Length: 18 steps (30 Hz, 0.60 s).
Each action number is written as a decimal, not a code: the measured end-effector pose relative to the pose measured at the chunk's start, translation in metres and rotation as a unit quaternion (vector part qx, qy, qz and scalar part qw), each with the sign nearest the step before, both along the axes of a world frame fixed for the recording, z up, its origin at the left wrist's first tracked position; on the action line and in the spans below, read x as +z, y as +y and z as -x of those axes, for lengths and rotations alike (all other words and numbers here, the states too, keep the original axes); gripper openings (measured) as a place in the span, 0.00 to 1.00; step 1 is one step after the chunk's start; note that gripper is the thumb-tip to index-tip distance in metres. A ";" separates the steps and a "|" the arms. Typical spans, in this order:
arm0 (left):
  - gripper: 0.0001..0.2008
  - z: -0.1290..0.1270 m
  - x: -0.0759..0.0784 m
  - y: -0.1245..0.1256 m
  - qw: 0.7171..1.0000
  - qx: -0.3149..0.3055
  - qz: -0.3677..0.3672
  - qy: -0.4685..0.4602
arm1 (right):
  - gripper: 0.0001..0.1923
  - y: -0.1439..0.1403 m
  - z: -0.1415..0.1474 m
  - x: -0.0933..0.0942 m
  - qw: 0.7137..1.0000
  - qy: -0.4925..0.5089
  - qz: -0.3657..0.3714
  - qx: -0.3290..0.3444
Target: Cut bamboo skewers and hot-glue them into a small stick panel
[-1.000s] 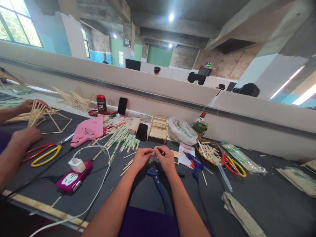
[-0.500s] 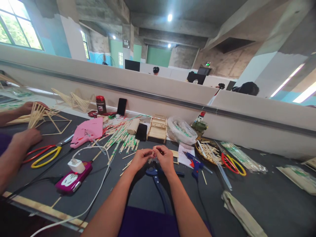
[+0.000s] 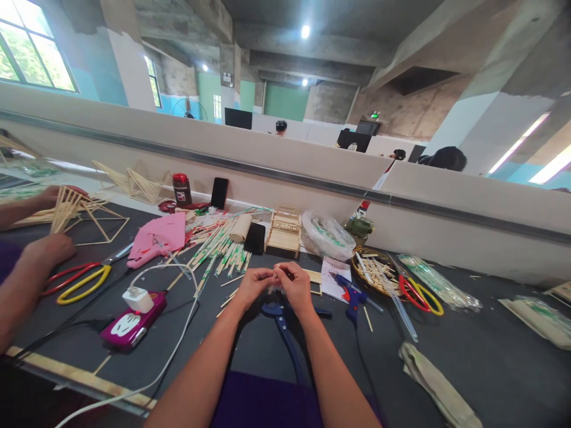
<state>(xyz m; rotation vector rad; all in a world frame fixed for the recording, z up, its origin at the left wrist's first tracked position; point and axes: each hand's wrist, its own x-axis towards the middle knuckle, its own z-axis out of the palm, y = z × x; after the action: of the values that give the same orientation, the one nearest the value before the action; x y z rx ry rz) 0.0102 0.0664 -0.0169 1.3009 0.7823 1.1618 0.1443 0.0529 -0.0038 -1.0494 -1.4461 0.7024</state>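
My left hand (image 3: pixel 256 285) and my right hand (image 3: pixel 293 286) meet over the dark table, fingertips pinched together. Whatever sits between them is too small and too covered by the fingers to name. Just below the hands lies a blue-handled cutter (image 3: pixel 281 318), its handles pointing toward me. Behind my right hand, part of a small frame of wooden sticks (image 3: pixel 315 278) shows. A blue glue gun (image 3: pixel 354 297) rests to the right on a sheet of paper (image 3: pixel 334 274). Further back stands a small model of wooden sticks (image 3: pixel 284 232).
Wrapped chopsticks (image 3: pixel 218 244) and a black phone (image 3: pixel 254 239) lie behind. At right are a basket of stick pieces (image 3: pixel 379 270), scissors (image 3: pixel 422 297) and a cloth (image 3: pixel 437 383). A purple power strip (image 3: pixel 134 324) with a white cable sits left, near another person's hands (image 3: pixel 51 249).
My hands stay pinched together at nearly the same spot, with only a slight shift of the fingers. The view has moved very slightly.
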 end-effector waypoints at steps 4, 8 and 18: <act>0.11 0.002 0.004 0.000 0.995 0.043 0.048 -0.076 | 0.13 0.000 -0.007 0.003 0.999 0.017 0.030 -0.006; 0.14 0.012 0.010 0.005 0.955 0.130 0.143 -0.225 | 0.14 0.001 -0.022 0.009 0.998 0.001 0.052 -0.035; 0.08 0.016 0.013 0.007 0.917 0.157 0.199 -0.309 | 0.13 -0.001 -0.008 -0.003 0.985 -0.089 0.112 0.097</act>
<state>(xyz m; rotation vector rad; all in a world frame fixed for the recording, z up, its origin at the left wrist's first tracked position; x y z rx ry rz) -0.0057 0.0735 -0.0036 0.4266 0.7095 1.4713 0.1519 0.0517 -0.0068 -1.1769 -1.6673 0.9478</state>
